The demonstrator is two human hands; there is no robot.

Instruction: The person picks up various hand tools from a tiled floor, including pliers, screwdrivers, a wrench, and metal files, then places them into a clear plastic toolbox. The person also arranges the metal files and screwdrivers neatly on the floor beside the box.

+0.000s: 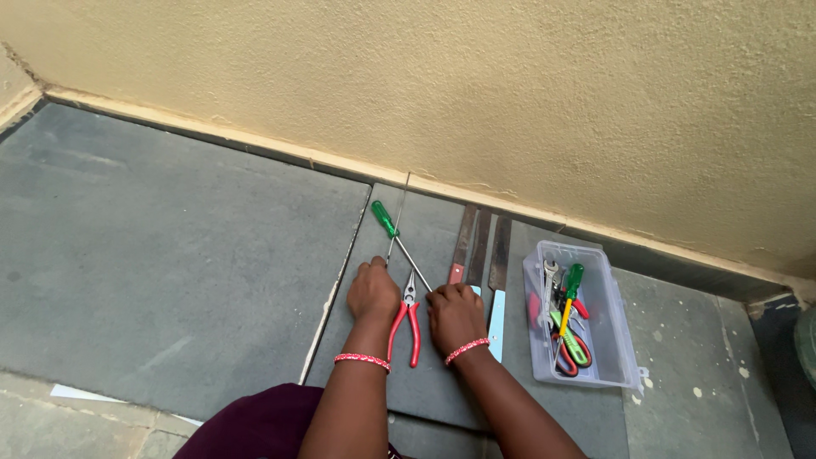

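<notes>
My left hand (372, 291) rests knuckles-up on the dark stone floor, its fingertips pinched on the near end of a thin metal rod (399, 218) that runs toward the wall. My right hand (455, 316) lies beside it, fingers closed at the tip of a green-handled screwdriver (384, 218) whose shaft slants across the rod. Red-handled pliers (411, 330) lie flat between my two wrists, touching neither. Both wrists wear red-and-white beaded bracelets.
Three long flat blades (481, 242) lie side by side right of my right hand, one with a pale blue handle (497, 325). Further right stands a clear plastic box (619, 336) holding screwdrivers, scissors and pliers. A yellow plastered wall (510, 93) closes the far side.
</notes>
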